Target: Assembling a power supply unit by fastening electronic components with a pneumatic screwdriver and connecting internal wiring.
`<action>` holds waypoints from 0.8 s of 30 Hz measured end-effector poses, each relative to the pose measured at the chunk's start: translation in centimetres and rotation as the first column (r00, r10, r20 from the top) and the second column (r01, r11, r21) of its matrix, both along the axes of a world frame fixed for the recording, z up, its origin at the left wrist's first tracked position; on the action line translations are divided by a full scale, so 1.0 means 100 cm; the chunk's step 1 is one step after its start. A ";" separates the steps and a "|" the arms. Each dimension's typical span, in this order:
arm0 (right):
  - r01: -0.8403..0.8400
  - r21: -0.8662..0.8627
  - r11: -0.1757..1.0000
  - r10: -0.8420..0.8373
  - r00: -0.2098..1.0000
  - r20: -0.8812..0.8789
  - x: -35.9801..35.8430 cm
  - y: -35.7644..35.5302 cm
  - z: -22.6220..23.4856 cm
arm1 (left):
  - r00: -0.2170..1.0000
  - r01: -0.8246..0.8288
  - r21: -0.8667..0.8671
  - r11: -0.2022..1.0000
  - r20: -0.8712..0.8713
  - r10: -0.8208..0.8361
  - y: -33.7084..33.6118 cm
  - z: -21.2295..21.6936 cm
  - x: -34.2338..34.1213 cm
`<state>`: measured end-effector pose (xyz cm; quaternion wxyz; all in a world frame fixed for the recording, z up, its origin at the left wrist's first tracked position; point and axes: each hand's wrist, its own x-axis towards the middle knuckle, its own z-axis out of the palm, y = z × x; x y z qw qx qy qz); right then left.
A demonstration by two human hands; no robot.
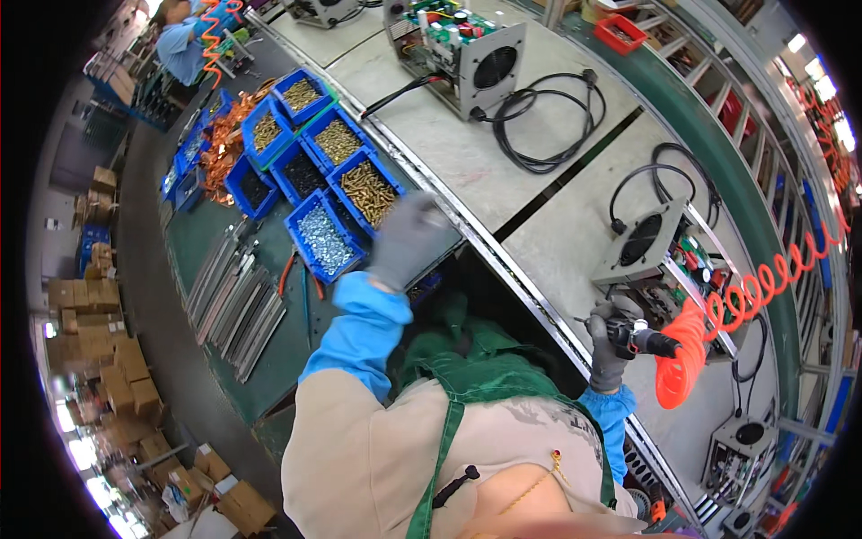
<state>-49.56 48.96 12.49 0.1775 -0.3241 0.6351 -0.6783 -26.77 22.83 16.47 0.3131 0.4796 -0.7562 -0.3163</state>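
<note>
My left hand [411,241], in a grey glove and smeared by motion, is beside the blue bin of long brass-coloured screws [368,193] and the bench's metal edge. Whether its fingers hold anything cannot be made out. Close by stands a blue bin of silvery small parts [325,241]. On the right, my gloved right hand [612,343] is closed around a black power screwdriver [651,341], which an orange cloth-like cover or bundle partly hides. Just beyond that hand sits an open metal unit with a fan [642,241] and a circuit board showing.
More blue bins [338,141] and grey metal strips [235,301] lie on the green side table. Another fan unit [494,67] with a coiled black cable [548,126] stands farther up the bench. An orange coiled hose [763,286] hangs at right. A person in blue [180,45] is at far left.
</note>
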 end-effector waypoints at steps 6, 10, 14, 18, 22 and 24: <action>0.092 -0.006 0.996 -0.091 0.994 0.060 -0.005 -0.003 0.005 | 0.874 -0.468 -0.142 0.872 0.072 0.481 -0.117 -0.056 0.165; 0.106 -0.019 0.994 -0.105 0.993 0.051 -0.004 -0.016 0.002 | 0.690 -0.284 -0.142 0.948 0.656 0.306 -0.193 -0.059 0.168; 0.135 0.003 0.991 -0.135 0.990 0.030 -0.001 -0.027 -0.004 | 0.485 -0.243 0.216 0.946 0.872 -0.075 -0.238 -0.052 0.149; 0.221 0.008 0.975 -0.221 0.974 0.046 0.001 -0.034 -0.007 | 0.497 -0.191 0.206 0.960 0.863 -0.087 -0.245 -0.063 0.153; 0.311 0.015 0.950 -0.311 0.947 0.079 0.007 -0.046 0.001 | 0.589 -0.113 0.112 0.987 0.808 -0.025 -0.236 -0.069 0.166; 0.330 0.038 0.943 -0.332 0.940 0.076 0.006 -0.046 0.001 | 0.634 -0.140 0.030 0.990 0.771 0.066 -0.229 -0.068 0.171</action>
